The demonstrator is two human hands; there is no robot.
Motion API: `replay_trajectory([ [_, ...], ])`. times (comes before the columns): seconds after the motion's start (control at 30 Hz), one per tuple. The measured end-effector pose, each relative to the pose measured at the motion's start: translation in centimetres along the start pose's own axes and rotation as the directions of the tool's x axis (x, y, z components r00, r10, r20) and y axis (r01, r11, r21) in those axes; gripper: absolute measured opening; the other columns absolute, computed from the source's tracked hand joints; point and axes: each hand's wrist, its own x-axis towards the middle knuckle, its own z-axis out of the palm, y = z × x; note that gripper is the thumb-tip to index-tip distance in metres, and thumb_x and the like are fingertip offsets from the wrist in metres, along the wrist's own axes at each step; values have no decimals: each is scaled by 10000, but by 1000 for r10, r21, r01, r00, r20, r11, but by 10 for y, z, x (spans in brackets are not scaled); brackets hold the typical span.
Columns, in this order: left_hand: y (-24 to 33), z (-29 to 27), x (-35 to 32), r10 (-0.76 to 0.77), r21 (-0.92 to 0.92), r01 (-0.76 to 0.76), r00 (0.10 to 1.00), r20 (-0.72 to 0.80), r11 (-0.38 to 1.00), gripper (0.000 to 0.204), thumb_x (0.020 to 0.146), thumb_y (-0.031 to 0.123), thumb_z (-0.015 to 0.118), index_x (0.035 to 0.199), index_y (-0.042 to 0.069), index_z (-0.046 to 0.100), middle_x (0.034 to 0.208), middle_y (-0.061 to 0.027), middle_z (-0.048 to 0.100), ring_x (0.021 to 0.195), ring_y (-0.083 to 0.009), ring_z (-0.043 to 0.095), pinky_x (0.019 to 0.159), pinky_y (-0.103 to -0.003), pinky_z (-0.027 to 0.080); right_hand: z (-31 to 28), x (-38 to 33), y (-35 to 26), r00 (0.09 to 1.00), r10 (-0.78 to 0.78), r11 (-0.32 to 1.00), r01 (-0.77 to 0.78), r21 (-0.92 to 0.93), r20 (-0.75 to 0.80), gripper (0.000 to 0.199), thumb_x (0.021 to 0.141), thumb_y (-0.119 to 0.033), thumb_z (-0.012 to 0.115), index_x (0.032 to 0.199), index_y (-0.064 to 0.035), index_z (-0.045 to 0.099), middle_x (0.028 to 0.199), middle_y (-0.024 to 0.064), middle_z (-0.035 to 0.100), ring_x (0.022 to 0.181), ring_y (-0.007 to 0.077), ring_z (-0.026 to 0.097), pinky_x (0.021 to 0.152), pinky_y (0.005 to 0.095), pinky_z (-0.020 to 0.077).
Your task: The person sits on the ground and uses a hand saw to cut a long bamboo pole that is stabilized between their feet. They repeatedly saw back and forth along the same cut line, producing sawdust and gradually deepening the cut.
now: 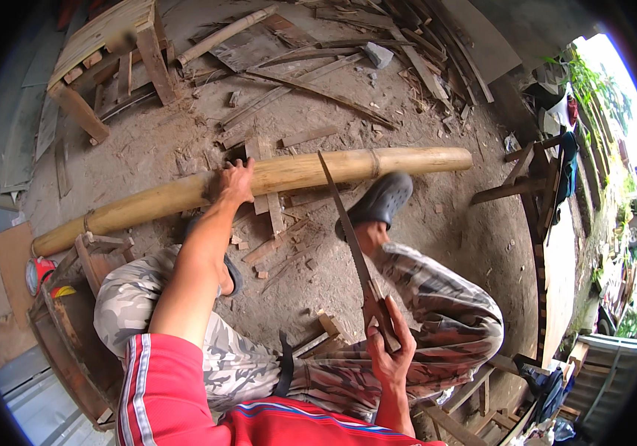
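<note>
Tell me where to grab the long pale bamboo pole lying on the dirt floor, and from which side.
Grip the long pale bamboo pole mid-length, from above on the near side, about where the left hand presses it. It lies flat and round across small wooden blocks, so it likely rolls; the middle looks steadiest. The right hand holds a wooden-handled handsaw, its tip at the pole right of that spot.
</note>
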Motion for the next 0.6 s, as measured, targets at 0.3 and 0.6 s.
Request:
replay_trajectory([
  [0.3, 11, 1, -10, -9, 98, 16, 997, -72, 995, 1220, 536, 366, 988, 1515, 90, 315, 1355, -225, 530, 1248, -452, 557, 1104, -573, 434, -12, -5, 1, 997, 77, 988, -76, 135, 0, 643, 884, 6, 621, 1503, -11, 445, 940, 67, 726, 744, 56, 587, 672, 223, 491],
  [0.6, 4, 17, -1, -1, -5, 1, 1000, -21, 1000, 1158, 543, 338, 988, 1466, 114, 327, 1401, -235, 490, 1303, -481, 503, 1120, -649, 363, 32, 36, 0, 1000, 6, 997, -8, 77, 19, 606, 911, -21, 637, 1488, -15, 452, 1168, 129, 673, 918, 109, 620, 786, 255, 513],
])
